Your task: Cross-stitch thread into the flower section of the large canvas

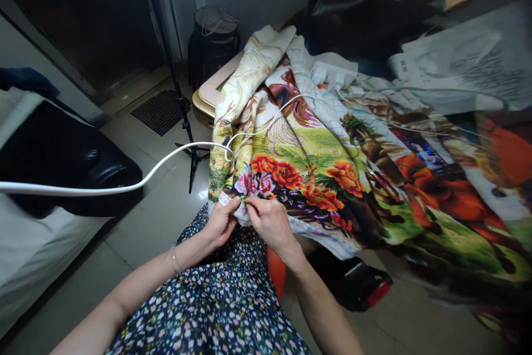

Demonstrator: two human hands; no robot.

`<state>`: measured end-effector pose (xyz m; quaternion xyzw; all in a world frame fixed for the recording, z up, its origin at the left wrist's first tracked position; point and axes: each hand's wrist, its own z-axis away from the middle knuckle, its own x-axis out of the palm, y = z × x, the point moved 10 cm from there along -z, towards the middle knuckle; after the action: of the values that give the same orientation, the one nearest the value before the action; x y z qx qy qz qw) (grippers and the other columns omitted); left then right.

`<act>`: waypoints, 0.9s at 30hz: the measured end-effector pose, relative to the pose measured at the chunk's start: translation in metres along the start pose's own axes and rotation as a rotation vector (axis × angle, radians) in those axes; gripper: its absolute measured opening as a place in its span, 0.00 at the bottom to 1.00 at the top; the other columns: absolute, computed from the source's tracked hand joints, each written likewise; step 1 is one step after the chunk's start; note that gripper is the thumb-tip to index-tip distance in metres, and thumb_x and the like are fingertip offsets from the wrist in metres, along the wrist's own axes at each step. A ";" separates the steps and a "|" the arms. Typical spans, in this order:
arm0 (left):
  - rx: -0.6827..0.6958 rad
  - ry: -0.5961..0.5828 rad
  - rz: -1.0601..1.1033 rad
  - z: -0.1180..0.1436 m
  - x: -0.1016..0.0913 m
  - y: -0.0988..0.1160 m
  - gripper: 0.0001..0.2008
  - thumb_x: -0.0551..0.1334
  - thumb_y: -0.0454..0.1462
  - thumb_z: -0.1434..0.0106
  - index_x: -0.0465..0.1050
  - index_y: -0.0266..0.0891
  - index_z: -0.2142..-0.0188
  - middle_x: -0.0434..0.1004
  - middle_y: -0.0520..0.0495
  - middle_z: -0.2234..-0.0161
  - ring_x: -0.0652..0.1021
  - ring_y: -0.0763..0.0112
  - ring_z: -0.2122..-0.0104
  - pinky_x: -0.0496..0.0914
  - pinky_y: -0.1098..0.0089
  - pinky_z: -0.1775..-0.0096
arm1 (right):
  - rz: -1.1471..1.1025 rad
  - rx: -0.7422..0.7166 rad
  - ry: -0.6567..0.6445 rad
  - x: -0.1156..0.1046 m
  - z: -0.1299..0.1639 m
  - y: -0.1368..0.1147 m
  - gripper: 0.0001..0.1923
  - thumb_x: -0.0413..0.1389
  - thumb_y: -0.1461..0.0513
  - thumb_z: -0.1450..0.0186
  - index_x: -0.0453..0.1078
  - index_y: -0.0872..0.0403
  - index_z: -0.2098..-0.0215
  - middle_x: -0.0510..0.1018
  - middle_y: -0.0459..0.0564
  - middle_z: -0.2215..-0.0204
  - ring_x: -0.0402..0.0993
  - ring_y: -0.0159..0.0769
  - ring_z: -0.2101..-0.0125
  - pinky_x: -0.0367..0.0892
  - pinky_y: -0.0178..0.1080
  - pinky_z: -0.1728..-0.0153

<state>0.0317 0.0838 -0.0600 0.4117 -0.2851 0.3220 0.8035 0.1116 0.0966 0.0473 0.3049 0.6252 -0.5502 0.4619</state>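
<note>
Head view showed our left hand point(221, 223) and right hand point(271, 222) both pinching the lower edge of the embroidery point(316, 172) over our lap, mid-stitch we judged, needing fine finger control next.

Open passage lies to the left of the hands point(245, 216), over the bare tiled floor point(149, 216) between the lap and the bed point(33, 244). A white cable point(124, 186) crosses this gap, running from the left edge up onto the embroidered cloth point(324, 172). Behind it a black tripod stand point(189, 139) occupies the floor just beside the cloth's left fold. Ahead and to the right, the heaped cloth covers the worktop point(210, 94) completely. Under the cloth's near edge, a dark object with a red part point(361, 286) lies on the floor to the right of the lap.
</note>
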 end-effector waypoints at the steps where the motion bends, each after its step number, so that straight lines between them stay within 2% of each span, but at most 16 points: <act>1: 0.001 -0.001 -0.002 0.000 0.000 -0.001 0.15 0.73 0.37 0.53 0.75 0.34 0.67 0.78 0.49 0.70 0.75 0.72 0.71 0.69 0.69 0.62 | -0.001 0.008 0.004 0.000 0.000 0.000 0.10 0.52 0.65 0.35 0.76 0.52 0.63 0.82 0.49 0.69 0.78 0.36 0.69 0.61 0.34 0.67; 5: 0.009 0.001 -0.002 -0.001 -0.001 -0.002 0.16 0.73 0.38 0.54 0.75 0.35 0.66 0.78 0.49 0.70 0.75 0.72 0.71 0.68 0.70 0.62 | 0.025 0.049 0.018 0.002 0.000 0.000 0.10 0.51 0.65 0.35 0.76 0.53 0.66 0.82 0.51 0.72 0.77 0.36 0.72 0.59 0.34 0.70; 8: 0.013 0.023 -0.003 -0.001 -0.002 -0.002 0.15 0.73 0.37 0.54 0.74 0.34 0.67 0.78 0.50 0.71 0.75 0.72 0.71 0.68 0.70 0.63 | -0.040 0.127 0.085 0.003 0.003 0.004 0.10 0.50 0.65 0.35 0.75 0.55 0.67 0.79 0.51 0.77 0.74 0.35 0.77 0.58 0.34 0.72; 10: -0.005 0.044 0.003 -0.002 -0.004 -0.002 0.15 0.73 0.37 0.54 0.74 0.34 0.68 0.77 0.51 0.72 0.74 0.73 0.73 0.68 0.71 0.65 | -0.207 0.188 0.146 0.007 0.006 0.010 0.10 0.50 0.63 0.35 0.73 0.56 0.68 0.77 0.49 0.79 0.72 0.33 0.79 0.59 0.33 0.74; 13: -0.036 0.079 0.014 -0.003 -0.007 -0.003 0.16 0.73 0.37 0.54 0.73 0.34 0.68 0.75 0.52 0.74 0.73 0.75 0.75 0.67 0.71 0.68 | -0.572 0.268 0.195 0.020 0.012 0.022 0.09 0.52 0.59 0.36 0.71 0.55 0.71 0.75 0.46 0.80 0.70 0.31 0.80 0.61 0.32 0.76; 19: -0.011 0.125 -0.041 -0.005 -0.010 0.004 0.16 0.73 0.36 0.56 0.72 0.34 0.70 0.74 0.53 0.76 0.72 0.76 0.77 0.65 0.72 0.72 | -1.169 0.517 0.126 0.060 0.021 0.042 0.12 0.61 0.55 0.47 0.71 0.56 0.72 0.73 0.43 0.81 0.67 0.29 0.83 0.65 0.32 0.81; 23: 0.044 0.165 -0.104 -0.002 -0.010 0.011 0.15 0.73 0.37 0.57 0.72 0.34 0.72 0.73 0.53 0.78 0.70 0.76 0.78 0.64 0.73 0.73 | -1.320 0.609 0.099 0.075 0.023 0.044 0.13 0.65 0.56 0.52 0.72 0.57 0.73 0.73 0.44 0.82 0.69 0.30 0.83 0.68 0.33 0.81; 27: 0.095 0.210 -0.143 -0.001 -0.012 0.016 0.14 0.72 0.36 0.57 0.72 0.34 0.73 0.73 0.53 0.78 0.70 0.77 0.78 0.63 0.73 0.73 | -1.312 0.576 0.167 0.076 0.024 0.043 0.11 0.64 0.58 0.51 0.72 0.56 0.73 0.73 0.43 0.82 0.68 0.30 0.82 0.67 0.33 0.79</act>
<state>0.0120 0.0888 -0.0616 0.4327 -0.1538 0.3181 0.8294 0.1261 0.0729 -0.0386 0.0173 0.5429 -0.8321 -0.1120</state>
